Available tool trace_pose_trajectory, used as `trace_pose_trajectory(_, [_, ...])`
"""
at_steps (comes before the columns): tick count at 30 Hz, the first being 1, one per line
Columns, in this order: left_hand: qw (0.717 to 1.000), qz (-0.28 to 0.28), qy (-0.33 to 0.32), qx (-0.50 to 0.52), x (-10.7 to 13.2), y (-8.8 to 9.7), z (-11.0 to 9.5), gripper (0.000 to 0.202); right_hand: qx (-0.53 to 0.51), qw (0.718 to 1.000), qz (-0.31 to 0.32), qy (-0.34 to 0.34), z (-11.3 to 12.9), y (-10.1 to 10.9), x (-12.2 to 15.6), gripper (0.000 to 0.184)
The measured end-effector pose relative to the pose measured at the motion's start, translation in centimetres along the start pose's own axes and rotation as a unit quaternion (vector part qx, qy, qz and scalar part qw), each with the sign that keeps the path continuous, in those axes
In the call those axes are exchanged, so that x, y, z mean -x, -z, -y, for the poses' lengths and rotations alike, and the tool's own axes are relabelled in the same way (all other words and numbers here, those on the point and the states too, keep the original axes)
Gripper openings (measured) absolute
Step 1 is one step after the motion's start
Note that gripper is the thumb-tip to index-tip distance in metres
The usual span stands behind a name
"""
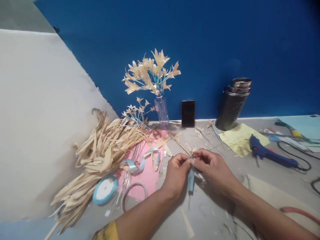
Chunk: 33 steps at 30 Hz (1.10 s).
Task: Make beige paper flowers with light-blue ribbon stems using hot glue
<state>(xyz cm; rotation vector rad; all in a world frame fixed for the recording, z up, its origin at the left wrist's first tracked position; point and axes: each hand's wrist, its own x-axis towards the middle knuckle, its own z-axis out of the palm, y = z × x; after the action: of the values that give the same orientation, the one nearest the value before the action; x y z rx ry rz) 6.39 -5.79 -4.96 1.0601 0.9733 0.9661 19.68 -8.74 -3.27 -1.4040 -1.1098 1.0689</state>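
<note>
My left hand (177, 171) and my right hand (212, 166) meet above the table, fingertips pinched together on a small husk flower (191, 153). A light blue ribbon (191, 181) hangs down from under the fingers, and a thin wire stem (189, 201) pokes out below it. Both hands are closed around the join, so what each fingertip grips exactly is partly hidden. A thin wooden stick (178, 143) runs from the fingers up to the left. Just left of my left hand, a curl of blue ribbon (136, 165) lies on pink paper (150, 181).
A pile of dried husks (100, 156) and a ribbon spool (105, 190) lie left. A bottle (162, 111) with husk flowers (150, 73), a phone (188, 114) and a dark flask (231, 108) stand along the blue wall. A blue glue gun (272, 153) with its cable lies right.
</note>
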Motion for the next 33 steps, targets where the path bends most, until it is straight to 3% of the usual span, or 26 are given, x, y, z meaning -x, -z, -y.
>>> trace_pose_trajectory(9, [1.000,-0.001,-0.025,0.002,0.5,-0.2,-0.5,0.014,-0.009,1.000,-0.020,-0.010,0.0,0.2,-0.1,0.014])
trace_pose_trajectory(16, [0.999,0.028,-0.005,0.020,0.6,-0.4,-0.6,0.016,0.040,0.998,-0.055,-0.004,0.7,0.3,0.0,0.010])
trace_pose_trajectory(20, [0.998,0.038,0.007,0.057,0.2,-0.1,-0.4,0.024,0.038,0.999,-0.036,-0.013,0.7,0.8,0.1,0.018])
trace_pose_trajectory(25, [0.989,0.061,0.051,0.128,-0.5,0.5,0.3,0.029,0.050,0.997,-0.061,-0.014,0.8,1.5,-0.1,0.026])
trace_pose_trajectory(33, [0.997,0.034,0.011,0.062,0.0,-0.1,-0.1,0.025,0.041,0.999,-0.012,-0.014,0.9,1.1,-0.2,0.022])
